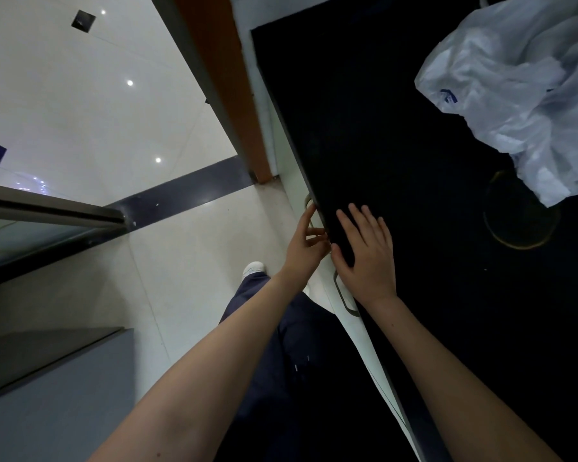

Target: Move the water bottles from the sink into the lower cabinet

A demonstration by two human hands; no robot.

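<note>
Looked straight down on a black countertop point(397, 161) filling the view from twelve to five o'clock, with a crumpled white plastic bag point(514, 95) at two o'clock and a faint ring point(514, 246) at three o'clock, too dark to call a drain or a stain. Found no water bottles and no plain sink anywhere in view, so could not place them; presumably out of frame or lost in the dark. Laid the right hand point(364, 255) flat on the counter's near edge at centre, fingers straight and spread, holding nothing. Set the left hand point(306, 248), just at nine o'clock of the right, against the upper handle point(309, 203) on the white cabinet front point(369, 358) below the lip, index finger stretched along it, other fingers half bent with tips hidden under the edge; could not tell whether hooked round the handle or merely touching. Noted a second handle point(344, 298) at six o'clock of the right hand. Judged the step as opening the lower cabinet ahead of fetching any bottle. Expected the bottles, if wet from a sink, to be slippery, heavy if full, and likely to dent under a squeeze if thin plastic; best taken round the body just below the shoulder, or by the neck under the cap
</note>
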